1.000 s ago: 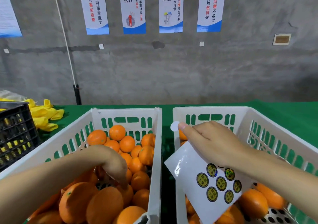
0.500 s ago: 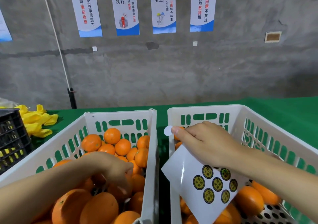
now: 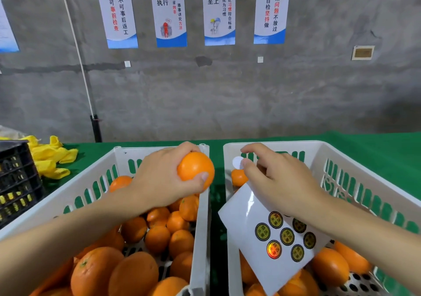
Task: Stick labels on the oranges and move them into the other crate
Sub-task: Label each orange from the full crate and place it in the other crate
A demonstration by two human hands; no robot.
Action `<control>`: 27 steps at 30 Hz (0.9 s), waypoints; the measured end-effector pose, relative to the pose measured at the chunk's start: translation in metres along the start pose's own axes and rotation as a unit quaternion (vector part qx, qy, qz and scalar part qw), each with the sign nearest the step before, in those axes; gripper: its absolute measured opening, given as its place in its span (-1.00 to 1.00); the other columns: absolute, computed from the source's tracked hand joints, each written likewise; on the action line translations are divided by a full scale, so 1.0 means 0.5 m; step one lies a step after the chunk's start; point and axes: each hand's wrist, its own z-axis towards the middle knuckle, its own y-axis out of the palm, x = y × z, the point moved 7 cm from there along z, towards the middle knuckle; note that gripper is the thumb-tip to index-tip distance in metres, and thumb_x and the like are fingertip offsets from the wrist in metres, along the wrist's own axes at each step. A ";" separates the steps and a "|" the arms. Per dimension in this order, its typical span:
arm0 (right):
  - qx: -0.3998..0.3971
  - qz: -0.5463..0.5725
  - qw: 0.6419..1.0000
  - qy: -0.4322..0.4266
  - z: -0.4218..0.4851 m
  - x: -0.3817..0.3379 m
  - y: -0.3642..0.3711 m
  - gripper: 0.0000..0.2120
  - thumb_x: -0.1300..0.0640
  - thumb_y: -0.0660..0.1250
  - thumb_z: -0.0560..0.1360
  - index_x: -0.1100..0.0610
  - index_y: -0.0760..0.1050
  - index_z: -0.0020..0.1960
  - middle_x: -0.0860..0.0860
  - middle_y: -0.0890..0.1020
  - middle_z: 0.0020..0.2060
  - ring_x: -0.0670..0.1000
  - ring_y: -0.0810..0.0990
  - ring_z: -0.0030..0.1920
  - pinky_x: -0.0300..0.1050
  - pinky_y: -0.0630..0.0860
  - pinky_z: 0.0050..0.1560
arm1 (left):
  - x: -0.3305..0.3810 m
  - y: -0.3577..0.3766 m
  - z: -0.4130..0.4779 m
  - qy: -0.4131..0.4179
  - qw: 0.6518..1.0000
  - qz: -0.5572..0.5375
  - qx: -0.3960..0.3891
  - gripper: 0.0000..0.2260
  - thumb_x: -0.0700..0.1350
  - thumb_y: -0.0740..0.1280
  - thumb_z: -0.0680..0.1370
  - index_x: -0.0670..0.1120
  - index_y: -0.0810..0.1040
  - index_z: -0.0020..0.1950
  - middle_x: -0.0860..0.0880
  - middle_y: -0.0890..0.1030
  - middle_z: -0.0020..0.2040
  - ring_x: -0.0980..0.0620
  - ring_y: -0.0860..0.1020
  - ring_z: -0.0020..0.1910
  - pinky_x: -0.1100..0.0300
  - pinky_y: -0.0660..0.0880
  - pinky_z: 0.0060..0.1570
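A grey concrete wall [image 3: 227,95] hung with blue-and-white posters [image 3: 170,11] backs a green worktop [image 3: 376,143]. Two white crates stand side by side on it. The left crate [image 3: 201,227] is piled with oranges [image 3: 134,273]; the right crate [image 3: 341,152] holds fewer oranges [image 3: 330,266]. The left grip [image 3: 164,177] is curled round one orange [image 3: 193,170], held above the left crate's far right corner. The right grip [image 3: 280,182] hovers over the right crate with a round white label [image 3: 238,162] at its thumb tip. A label sheet [image 3: 262,227] is tucked beneath its palm; the fingers holding it are hidden. A black crate [image 3: 16,182] and yellow foam nets [image 3: 50,156] sit far left.
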 end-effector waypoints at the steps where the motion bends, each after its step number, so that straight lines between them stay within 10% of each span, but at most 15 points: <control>1: 0.005 0.001 1.000 -0.003 -0.001 -0.002 -0.002 -0.76 -0.12 0.09 0.61 -0.19 0.40 0.23 -0.07 0.48 -0.54 -0.16 0.50 -0.34 -0.23 0.15 -0.46 | 0.018 0.001 -0.006 0.007 1.000 -0.024 -0.001 -0.54 0.42 0.16 0.31 0.32 0.33 0.15 0.22 0.52 0.01 0.10 0.49 -0.08 0.15 0.40 -0.12; 5: 0.044 0.013 0.999 -0.001 -0.001 -0.014 -0.027 -0.97 -0.07 0.20 0.57 -0.19 0.41 -0.04 -0.08 0.43 -0.57 -0.16 0.49 -0.37 -0.28 0.13 -0.51 | 0.070 0.020 -0.021 0.030 0.997 -0.057 -0.038 -0.55 0.43 0.18 0.32 0.41 0.25 0.18 0.27 0.51 0.10 0.17 0.50 -0.01 0.19 0.46 -0.05; 16: 0.086 0.044 0.994 -0.050 -0.008 -0.042 -0.054 -0.77 -0.13 0.23 0.42 -0.08 0.62 -0.22 -0.17 0.29 -0.58 -0.17 0.34 -0.51 -0.23 0.21 -0.45 | 0.075 0.044 -0.027 0.049 0.995 -0.001 -0.086 -0.48 0.46 0.14 0.33 0.36 0.20 0.25 0.31 0.42 0.02 0.21 0.45 -0.06 0.44 0.28 -0.14; 27: -0.045 0.208 0.976 -0.036 0.004 -0.038 -0.020 -0.83 -0.09 0.37 0.38 -0.13 0.72 -0.14 -0.15 0.69 -0.29 -0.06 0.62 -0.23 0.06 0.58 -0.17 | 0.063 0.048 -0.025 0.021 0.996 0.009 -0.085 -0.45 0.47 0.09 0.34 0.31 0.28 0.27 0.29 0.46 -0.03 0.19 0.48 -0.14 0.44 0.28 -0.20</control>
